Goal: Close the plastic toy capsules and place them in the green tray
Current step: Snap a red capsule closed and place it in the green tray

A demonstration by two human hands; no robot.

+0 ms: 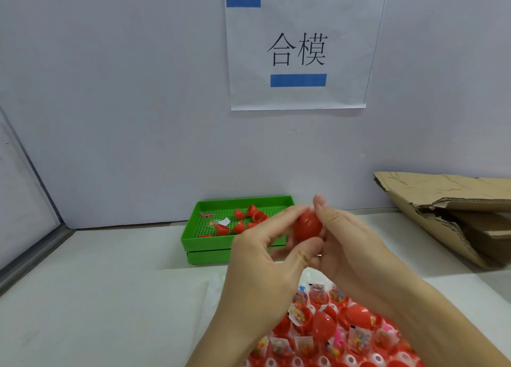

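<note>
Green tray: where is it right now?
Head view, centre-left: the green tray sits on the table against the back wall, just behind the left hand, below the paper sign.

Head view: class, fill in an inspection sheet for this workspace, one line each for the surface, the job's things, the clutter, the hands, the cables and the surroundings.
Surface: white table, bare on the left.
Job's things: red capsule held above the table; green tray at the wall, holding red capsule halves and small toy bits; batch of open red capsules with bagged toys at the near edge.
Clutter: torn cardboard on the right.
Hands: left hand and right hand both grip the capsule, fingers curled round it.
Cables: nothing seen.
Surroundings: pale wall with a paper sign bearing two characters and blue patches; panel at left.
</note>
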